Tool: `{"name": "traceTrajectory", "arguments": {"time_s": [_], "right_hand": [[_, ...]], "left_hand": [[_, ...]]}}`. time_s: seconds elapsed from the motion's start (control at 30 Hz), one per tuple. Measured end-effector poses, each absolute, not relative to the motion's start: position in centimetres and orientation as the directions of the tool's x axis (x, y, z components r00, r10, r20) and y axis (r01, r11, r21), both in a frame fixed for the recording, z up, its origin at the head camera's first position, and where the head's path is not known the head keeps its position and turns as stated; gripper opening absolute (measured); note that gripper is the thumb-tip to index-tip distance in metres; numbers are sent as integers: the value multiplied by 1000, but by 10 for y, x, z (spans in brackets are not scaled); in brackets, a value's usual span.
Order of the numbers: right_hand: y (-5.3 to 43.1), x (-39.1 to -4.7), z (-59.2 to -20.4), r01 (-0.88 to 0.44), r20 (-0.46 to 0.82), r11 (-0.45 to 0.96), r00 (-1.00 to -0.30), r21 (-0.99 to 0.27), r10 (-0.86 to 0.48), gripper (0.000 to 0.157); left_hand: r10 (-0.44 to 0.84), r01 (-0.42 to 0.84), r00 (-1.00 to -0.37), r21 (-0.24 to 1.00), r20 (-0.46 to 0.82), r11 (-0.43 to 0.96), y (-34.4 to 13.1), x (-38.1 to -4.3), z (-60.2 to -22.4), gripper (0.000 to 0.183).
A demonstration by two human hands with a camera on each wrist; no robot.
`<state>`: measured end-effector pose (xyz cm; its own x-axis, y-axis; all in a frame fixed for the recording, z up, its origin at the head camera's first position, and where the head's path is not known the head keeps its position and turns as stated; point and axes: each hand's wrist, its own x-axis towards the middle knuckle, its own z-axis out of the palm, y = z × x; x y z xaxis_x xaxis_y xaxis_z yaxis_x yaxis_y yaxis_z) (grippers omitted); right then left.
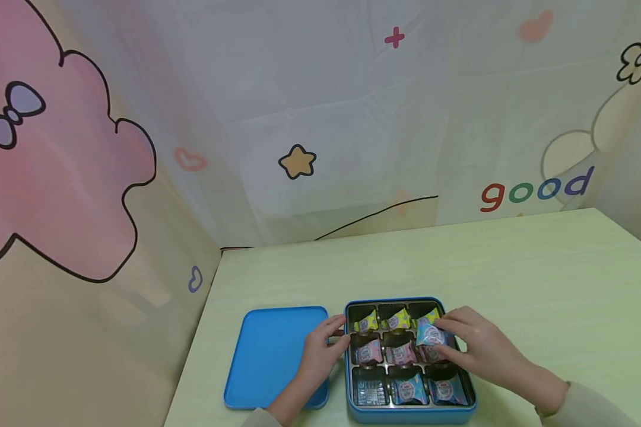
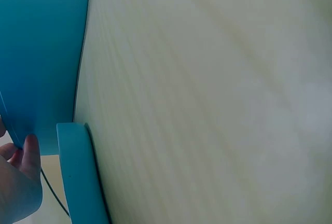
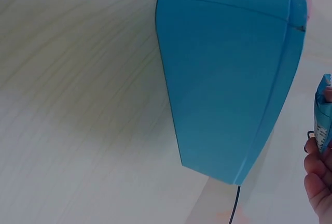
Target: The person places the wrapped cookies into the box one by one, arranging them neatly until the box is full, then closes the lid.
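Observation:
A blue tin (image 1: 411, 414) stands on the table, its tray divided into three rows of three compartments. Yellow-green packets (image 1: 397, 319) lie in the back row, pink packets (image 1: 368, 352) in the middle row. Two blue packets (image 1: 409, 390) fill the front middle and front right compartments; the front left one shows a patterned floor. Over the right side of the tin, my right hand (image 1: 483, 347) pinches a small blue wrapped packet (image 1: 430, 334) between thumb and fingers, also visible in the right wrist view. My left hand (image 1: 320, 350) rests its extended fingers against the tin's left side.
To the left of the tin lies a flat blue lid (image 1: 275, 356), partly under my left forearm. A printed cloth backdrop (image 1: 347, 118) rises behind the pale green table (image 1: 539, 279) and along its left side.

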<state>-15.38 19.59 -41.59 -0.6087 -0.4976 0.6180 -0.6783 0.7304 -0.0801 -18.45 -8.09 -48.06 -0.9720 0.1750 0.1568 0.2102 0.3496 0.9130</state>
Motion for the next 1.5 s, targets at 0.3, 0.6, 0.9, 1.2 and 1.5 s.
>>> {"name": "traceTrajectory", "arguments": {"time_s": [0.3,0.6,0.9,1.2,1.5], "right_hand": [[184,-151,-418,-695,579,708,-630,-125,-517,31],[176,-150,-421,-723,592,680,-602,-119,-536,29],[168,-148,-422,-748,575,649,-593,-134,-564,27],[160,-145,-425,-766,552,626,-589,-147,-591,25],[153,-140,-425,-743,494,648,-631,-165,-598,27]], "left_hand": [[167,190,-976,914,138,358,-81,-185,-482,39],[181,217,-970,912,162,349,-81,-186,-484,39],[175,215,-971,921,165,324,-81,-185,-482,39],[174,193,-974,923,141,333,-82,-185,-482,40],[174,198,-974,917,145,347,-82,-185,-483,39]]}}
